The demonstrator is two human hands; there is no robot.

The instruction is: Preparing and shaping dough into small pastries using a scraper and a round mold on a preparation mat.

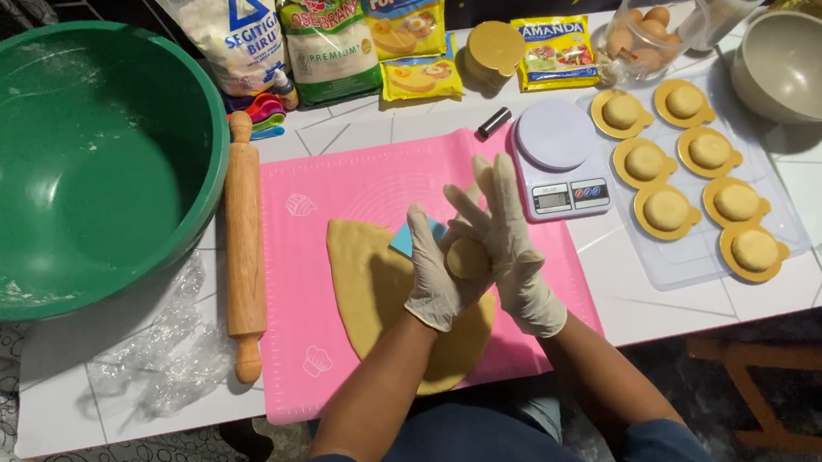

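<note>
The gloved left hand (437,278) and right hand (512,243) pressed together around a round dough ball (467,257), no long axis showing, above the dough sheet (377,292), scale (558,159) at two o'clock.

I am holding both forearms angled in from the near edge, converging mid-scene. My gloved left hand (434,278) is cupping upward, fingers curled. My gloved right hand (510,243) is pressing against it, fingers extended far-left, palms facing.
</note>
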